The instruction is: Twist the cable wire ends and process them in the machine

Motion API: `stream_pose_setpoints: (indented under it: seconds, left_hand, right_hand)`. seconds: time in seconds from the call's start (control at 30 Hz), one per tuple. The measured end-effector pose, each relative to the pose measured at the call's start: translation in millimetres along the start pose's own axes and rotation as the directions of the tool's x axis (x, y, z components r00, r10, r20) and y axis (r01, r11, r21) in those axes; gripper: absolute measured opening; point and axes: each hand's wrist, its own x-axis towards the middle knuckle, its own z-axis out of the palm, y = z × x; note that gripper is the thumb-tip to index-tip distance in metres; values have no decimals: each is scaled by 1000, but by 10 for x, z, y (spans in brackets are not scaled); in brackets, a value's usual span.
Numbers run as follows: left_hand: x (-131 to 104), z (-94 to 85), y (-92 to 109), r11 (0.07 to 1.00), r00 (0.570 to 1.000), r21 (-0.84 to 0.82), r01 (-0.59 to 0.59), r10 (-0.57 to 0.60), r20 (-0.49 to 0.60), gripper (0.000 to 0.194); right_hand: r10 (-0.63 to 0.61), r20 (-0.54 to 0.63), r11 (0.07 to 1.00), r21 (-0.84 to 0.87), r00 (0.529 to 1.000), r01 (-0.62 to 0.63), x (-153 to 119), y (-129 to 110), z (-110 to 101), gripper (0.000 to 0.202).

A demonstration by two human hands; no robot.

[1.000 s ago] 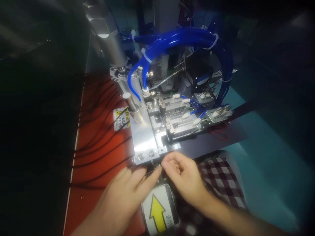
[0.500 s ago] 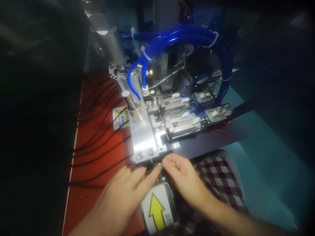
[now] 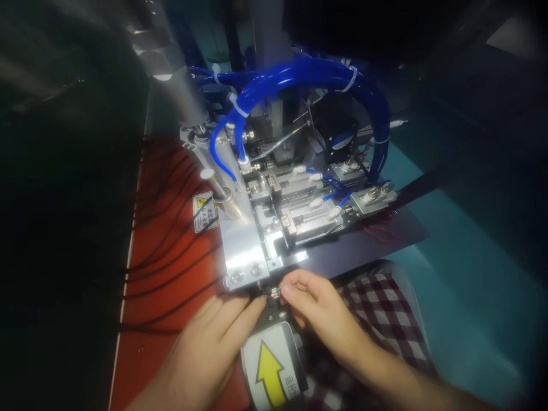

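Note:
My right hand is closed in a pinch at the front edge of a metal machine fixture. A small shiny part shows at its thumb and forefinger; its kind is too small to make out. To the left of it, my left hand has its fingers bent and pressed together, the tips at the near edge of the fixture. The left forefinger ends close to the small part, and whatever those fingers hold is hidden. Below both hands is a white plate with a yellow arrow.
Blue air hoses arch over the pneumatic cylinders. A metal post rises at the left. Black cables cross the red panel beside a warning label. A checkered cloth lies at the right.
My left forefinger has drawn back leftwards from the right fingertips, and more of the small shiny part shows between the hands. The view has shifted slightly.

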Motion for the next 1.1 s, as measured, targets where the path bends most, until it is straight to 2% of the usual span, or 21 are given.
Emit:
stream_pose_setpoints:
  seconds: [0.1, 0.33, 0.7, 0.93, 1.1]
  left_hand:
    - [-14, 14, 33, 999, 999, -28, 41, -41, -13, 37]
    - [-57, 50, 27, 996, 998, -63, 61, -59, 22, 40]
    - [-42, 84, 23, 996, 998, -83, 45, -49, -44, 36]
    - [3, 73, 19, 1000, 997, -13, 8, -9, -71, 35]
    - [-44, 63, 35, 998, 999, -29, 49, -50, -19, 40]
  right_hand:
    - [11, -21, 1000, -20, 1000, -11, 20, -25, 30, 24]
    - [-25, -18, 999, -34, 1000, 25, 45, 0, 28, 20]
    - [-59, -4, 979, -194, 998, 57, 39, 29, 33, 18]
    - [34, 69, 993, -113, 997, -26, 78, -12, 37, 24]
    - [24, 74, 997, -77, 997, -18, 78, -15, 33, 25]
